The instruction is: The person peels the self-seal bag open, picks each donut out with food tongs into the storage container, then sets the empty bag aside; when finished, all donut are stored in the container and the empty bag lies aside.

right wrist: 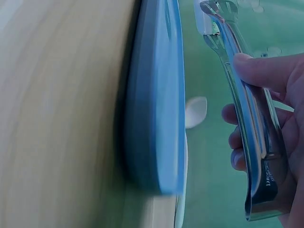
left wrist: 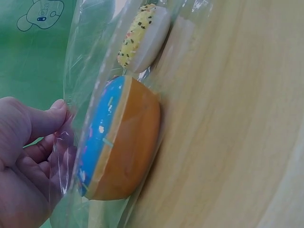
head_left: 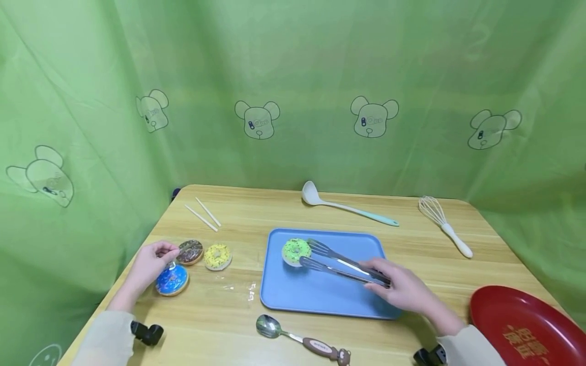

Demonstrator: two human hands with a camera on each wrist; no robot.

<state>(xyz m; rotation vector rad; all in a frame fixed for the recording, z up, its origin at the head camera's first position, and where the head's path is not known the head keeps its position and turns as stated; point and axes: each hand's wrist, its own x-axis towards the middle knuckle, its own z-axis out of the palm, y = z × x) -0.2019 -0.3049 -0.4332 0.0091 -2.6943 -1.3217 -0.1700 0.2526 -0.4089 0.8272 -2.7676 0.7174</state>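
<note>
My left hand (head_left: 148, 265) pinches the edge of a clear plastic bag (left wrist: 97, 52) at the table's left side. Inside the bag lie a blue-iced toy donut (head_left: 172, 279), a brown one (head_left: 189, 252) and a yellow one with sprinkles (head_left: 218, 256). With my right hand (head_left: 405, 285) I grip metal tongs (right wrist: 250, 114), thumb on one side and fingers on the other. The tongs' tips meet the right side of a green toy donut (head_left: 295, 251) over the left part of the blue tray (head_left: 329, 300). Whether the donut touches the tray I cannot tell.
A spoon with a brown bear handle (head_left: 320, 348) lies in front of the tray, a white ladle (head_left: 350, 207) behind it. A whisk (head_left: 450, 234) and a red plate (head_left: 517, 305) are at right. Two white sticks (head_left: 201, 217) lie back left, before a green curtain (head_left: 316, 162).
</note>
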